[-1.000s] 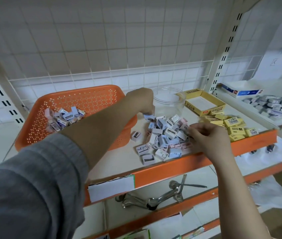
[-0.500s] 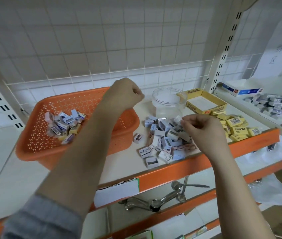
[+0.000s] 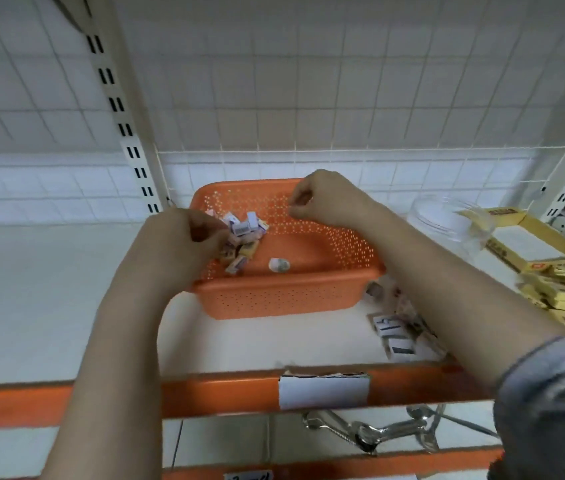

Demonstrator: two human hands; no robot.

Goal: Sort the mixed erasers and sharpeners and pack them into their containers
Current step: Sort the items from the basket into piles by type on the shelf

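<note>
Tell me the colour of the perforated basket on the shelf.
Orange; the basket shows clearly in the head view.

Single head-worn wide-angle view, looking forward and down onto the shelf (image 3: 66, 306) from close above, facing the tiled back wall (image 3: 308, 81). Orange basket (image 3: 274, 299) sitting centre frame, both forearms reaching in from the bottom edge. Lower shelf level showing along the bottom. Edges bending and blurring.

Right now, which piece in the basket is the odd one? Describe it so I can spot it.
Find the orange perforated plastic basket on the white shelf. On its bare floor, right of the heap of small boxy pieces, lies one pale rounded piece, alone and not boxy.
</note>
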